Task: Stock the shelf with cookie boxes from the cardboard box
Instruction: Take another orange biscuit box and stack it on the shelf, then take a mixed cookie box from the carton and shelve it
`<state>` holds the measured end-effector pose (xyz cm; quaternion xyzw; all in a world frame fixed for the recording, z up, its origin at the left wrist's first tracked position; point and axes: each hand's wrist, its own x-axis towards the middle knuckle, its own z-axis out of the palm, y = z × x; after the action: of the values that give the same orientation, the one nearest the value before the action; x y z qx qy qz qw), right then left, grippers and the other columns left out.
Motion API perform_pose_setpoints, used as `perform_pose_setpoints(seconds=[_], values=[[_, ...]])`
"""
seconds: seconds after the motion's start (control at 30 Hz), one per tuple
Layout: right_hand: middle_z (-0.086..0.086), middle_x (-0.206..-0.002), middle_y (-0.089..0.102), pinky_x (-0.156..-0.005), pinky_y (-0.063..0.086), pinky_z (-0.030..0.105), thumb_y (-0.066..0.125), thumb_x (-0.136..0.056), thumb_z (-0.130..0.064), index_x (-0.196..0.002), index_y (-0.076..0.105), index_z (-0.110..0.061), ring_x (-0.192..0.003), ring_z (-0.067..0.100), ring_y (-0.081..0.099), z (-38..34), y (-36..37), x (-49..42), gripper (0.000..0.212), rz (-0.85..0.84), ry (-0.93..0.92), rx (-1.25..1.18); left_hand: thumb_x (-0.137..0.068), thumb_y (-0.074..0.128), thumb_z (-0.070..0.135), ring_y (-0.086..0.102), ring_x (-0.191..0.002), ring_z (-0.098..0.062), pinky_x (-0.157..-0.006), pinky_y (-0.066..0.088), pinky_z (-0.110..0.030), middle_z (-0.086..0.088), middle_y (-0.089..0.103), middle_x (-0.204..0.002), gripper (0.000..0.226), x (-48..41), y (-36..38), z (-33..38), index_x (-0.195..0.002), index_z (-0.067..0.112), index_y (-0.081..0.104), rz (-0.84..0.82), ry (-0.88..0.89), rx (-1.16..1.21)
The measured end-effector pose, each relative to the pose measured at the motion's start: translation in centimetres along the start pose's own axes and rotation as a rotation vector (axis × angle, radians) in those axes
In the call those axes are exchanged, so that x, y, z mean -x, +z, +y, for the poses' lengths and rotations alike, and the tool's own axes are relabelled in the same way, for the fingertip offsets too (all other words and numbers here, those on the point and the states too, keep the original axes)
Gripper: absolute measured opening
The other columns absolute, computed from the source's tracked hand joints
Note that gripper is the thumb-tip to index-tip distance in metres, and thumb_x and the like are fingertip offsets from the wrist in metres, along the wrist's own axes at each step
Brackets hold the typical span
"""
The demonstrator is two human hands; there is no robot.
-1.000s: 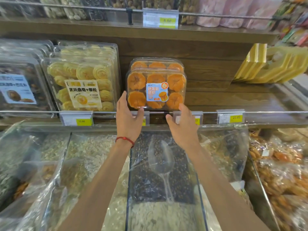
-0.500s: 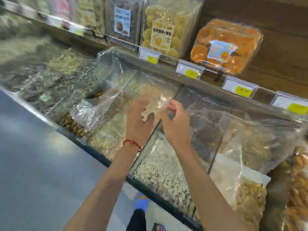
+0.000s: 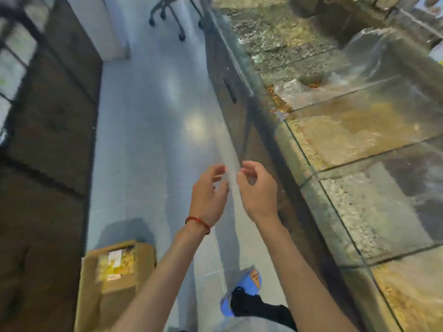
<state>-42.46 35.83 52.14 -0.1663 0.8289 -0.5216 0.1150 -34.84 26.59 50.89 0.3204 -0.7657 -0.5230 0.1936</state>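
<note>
Grey-blue tile floor [image 3: 148,130], glossy, with pale glare patches, down the middle of the view from top to bottom. To the right, a long run of glass bins [image 3: 309,164], split by clear dividers into compartments of loose dry goods: pale seed-like pieces in a nearer one, golden-brown stuff in the next, darker mixes farther off, crumpled clear plastic over several; exact contents too blurred to name. Under the bins, a dark wooden front with a slim black handle [image 3: 230,91]. To the left, a dark wooden cabinet [image 3: 48,140] along the aisle, smeared by blur. At the lower left, on the floor beside that cabinet, an open cardboard box [image 3: 90,293]. Above the floor at mid-view, two bare forearms stretched forward; left hand [image 3: 208,197] and right hand [image 3: 257,192] close together yet apart, both empty, fingers loosely curled, pinching nothing, well apart from the cardboard box. At the top edge, black chair wheels [image 3: 172,17] on the tiles. Inside the cardboard box, toward its far end, one clear cookie box [image 3: 117,262] of yellow cookies, flat, white label up. Below the hands, a blue shoe [image 3: 249,281] and a dark trouser leg [image 3: 259,310]. Around the left wrist, a thin red string bracelet [image 3: 199,221]
</note>
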Motion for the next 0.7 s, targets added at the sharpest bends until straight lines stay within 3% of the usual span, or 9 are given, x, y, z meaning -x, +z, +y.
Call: perform_pose_setpoints(seconds=[0.07, 0.13, 0.33, 0.5, 0.63, 0.7], values=[[-0.006, -0.102, 0.069, -0.082, 0.044, 0.009, 0.067, -0.093, -0.020, -0.118, 0.067, -0.015, -0.099, 0.014, 0.065, -0.8, 4.4, 4.3, 0.025, -0.124, -0.008, 0.020, -0.091, 0.061, 0.006, 0.063, -0.103, -0.011, -0.090, 0.054, -0.036, 0.001, 0.065, -0.122, 0.036, 3.6, -4.8, -3.5, -0.126, 0.016, 0.060, 0.074, -0.058, -0.012], [-0.004, -0.104, 0.070, -0.075, 0.038, 0.002, 0.068, -0.094, -0.019, -0.121, 0.068, -0.013, -0.098, 0.012, 0.065, -1.3, 8.9, 8.9, 0.028, -0.233, -0.022, 0.018, -0.091, 0.061, 0.006, 0.063, -0.103, -0.011, -0.090, 0.054, -0.034, 0.002, 0.065, -0.121, 0.037, 7.7, -9.7, -7.1, -0.127, 0.016, 0.059, 0.141, -0.112, -0.027], [0.001, -0.103, 0.072, -0.080, 0.042, 0.008, 0.068, -0.093, -0.012, -0.120, 0.069, -0.009, -0.093, 0.009, 0.064, -3.3, 20.5, 22.9, 0.027, -0.488, -0.029, 0.007, -0.090, 0.061, 0.005, 0.064, -0.104, -0.015, -0.089, 0.051, -0.027, 0.001, 0.066, -0.119, 0.035, 20.0, -23.6, -15.7, -0.125, 0.011, 0.061, 0.311, -0.276, -0.076], [-0.019, -0.086, 0.064, -0.074, 0.040, 0.001, 0.067, -0.094, -0.011, -0.114, 0.069, -0.016, -0.080, -0.004, 0.061, -4.6, 27.1, 30.4, 0.021, -0.649, -0.024, 0.014, -0.091, 0.059, 0.003, 0.065, -0.098, -0.013, -0.084, 0.049, -0.019, 0.002, 0.066, -0.117, 0.033, 27.5, -31.3, -20.6, -0.122, 0.013, 0.063, 0.441, -0.424, -0.060], [-0.012, -0.097, 0.070, -0.084, 0.052, 0.022, 0.063, -0.095, -0.021, -0.111, 0.069, -0.025, -0.096, 0.010, 0.066, -4.6, 31.8, 32.5, 0.018, -0.734, 0.008, 0.056, -0.091, 0.058, 0.006, 0.062, -0.097, -0.007, -0.090, 0.048, -0.022, 0.004, 0.066, -0.118, 0.034, 29.3, -35.1, -23.7, -0.124, 0.015, 0.063, 0.509, -0.548, -0.029], [-0.008, -0.104, 0.071, -0.084, 0.053, 0.023, 0.061, -0.096, -0.022, -0.112, 0.068, -0.026, -0.099, 0.011, 0.066, -4.2, 34.3, 32.4, 0.018, -0.765, 0.027, 0.080, -0.092, 0.058, 0.007, 0.061, -0.099, -0.007, -0.093, 0.048, -0.024, 0.003, 0.066, -0.120, 0.034, 29.0, -36.4, -25.2, -0.124, 0.015, 0.063, 0.511, -0.591, -0.017]])
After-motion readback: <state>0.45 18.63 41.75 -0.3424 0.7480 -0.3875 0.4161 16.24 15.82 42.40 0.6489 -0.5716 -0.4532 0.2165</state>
